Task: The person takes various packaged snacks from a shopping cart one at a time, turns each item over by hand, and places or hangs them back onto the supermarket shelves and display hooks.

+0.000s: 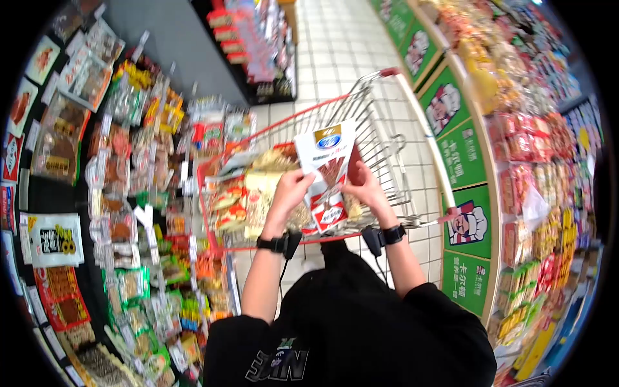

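A white food pouch (330, 155) with a blue oval logo and red panels is held upright over the shopping cart (284, 122). My left hand (291, 192) is closed on its lower left edge, thumb on the front. On the other side, my right hand (365, 188) grips the pouch's lower right edge. A dark red surface shows behind the pouch near my right fingers; I cannot tell whether it is a second pack. Below my hands, the cart holds several bagged foods (261, 197) in yellow, red and clear wrapping.
Shelves of packaged snacks (129, 161) run along my left. To the right stands a display of bagged goods (516, 148) with green printed panels (464, 161). A dark rack (255, 51) is ahead on the left, beside the white tiled floor (325, 51).
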Tool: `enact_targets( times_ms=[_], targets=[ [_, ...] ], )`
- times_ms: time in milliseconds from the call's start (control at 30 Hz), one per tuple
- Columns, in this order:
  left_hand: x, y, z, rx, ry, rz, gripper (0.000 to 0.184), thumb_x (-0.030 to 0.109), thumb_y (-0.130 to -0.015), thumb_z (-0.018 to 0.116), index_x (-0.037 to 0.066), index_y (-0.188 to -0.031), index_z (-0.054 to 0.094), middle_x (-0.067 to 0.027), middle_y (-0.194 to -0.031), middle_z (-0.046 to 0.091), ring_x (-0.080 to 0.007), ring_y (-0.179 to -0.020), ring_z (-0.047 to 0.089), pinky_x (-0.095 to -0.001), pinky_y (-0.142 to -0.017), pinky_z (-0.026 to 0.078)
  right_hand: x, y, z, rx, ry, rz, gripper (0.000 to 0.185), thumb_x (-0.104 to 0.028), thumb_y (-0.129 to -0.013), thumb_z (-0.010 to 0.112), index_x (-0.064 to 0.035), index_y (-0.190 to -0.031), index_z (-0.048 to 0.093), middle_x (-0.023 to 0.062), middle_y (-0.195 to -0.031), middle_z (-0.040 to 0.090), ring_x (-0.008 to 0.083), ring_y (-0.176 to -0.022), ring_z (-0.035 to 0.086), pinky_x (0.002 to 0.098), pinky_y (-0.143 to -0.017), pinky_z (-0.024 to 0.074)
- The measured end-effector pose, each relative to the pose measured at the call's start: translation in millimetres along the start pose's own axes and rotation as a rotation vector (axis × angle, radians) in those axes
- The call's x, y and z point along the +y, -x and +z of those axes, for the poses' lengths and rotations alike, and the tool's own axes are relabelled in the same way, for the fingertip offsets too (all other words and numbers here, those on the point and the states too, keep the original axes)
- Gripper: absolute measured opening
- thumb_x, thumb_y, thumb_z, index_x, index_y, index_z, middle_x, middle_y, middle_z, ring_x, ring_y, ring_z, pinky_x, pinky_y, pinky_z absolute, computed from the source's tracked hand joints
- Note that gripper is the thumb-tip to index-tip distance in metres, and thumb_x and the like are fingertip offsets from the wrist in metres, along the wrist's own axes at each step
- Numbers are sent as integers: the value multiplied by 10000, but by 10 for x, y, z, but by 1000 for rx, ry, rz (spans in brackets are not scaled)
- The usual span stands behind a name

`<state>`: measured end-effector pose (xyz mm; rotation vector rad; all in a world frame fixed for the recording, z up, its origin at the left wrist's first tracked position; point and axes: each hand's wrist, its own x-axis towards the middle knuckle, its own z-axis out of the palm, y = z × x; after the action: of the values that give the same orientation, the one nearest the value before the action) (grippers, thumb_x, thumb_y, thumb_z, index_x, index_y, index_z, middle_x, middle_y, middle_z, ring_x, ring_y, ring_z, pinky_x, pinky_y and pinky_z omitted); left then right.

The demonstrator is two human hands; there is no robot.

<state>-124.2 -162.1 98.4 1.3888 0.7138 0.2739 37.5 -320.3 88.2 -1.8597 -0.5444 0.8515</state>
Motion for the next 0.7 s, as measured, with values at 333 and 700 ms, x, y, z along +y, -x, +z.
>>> enact_targets(
  times_ms=[333, 700],
  targets=[
    [1154, 908, 484, -191, 238, 226, 264, 151, -956, 573, -42, -1124, 642, -41, -1007, 685, -84, -861, 625, -227, -779, 485, -866, 1337, -700, -63, -337, -239, 503, -33, -770, 768, 44, -1212, 542, 85, -1065, 677, 122, -941, 648, 271, -836, 533],
    [1533, 1149, 1107, -429, 111, 315, 256, 111, -930, 613, -40, -1136, 599, -63, -1008, 679, -95, -866, 632, -255, -780, 507, -1137, 1888, -1115, 266, -578, -372, 407, -6, -792, 745, 55, -1143, 548, 115, -1027, 677, 129, -896, 662, 261, -789, 554]
  ],
)
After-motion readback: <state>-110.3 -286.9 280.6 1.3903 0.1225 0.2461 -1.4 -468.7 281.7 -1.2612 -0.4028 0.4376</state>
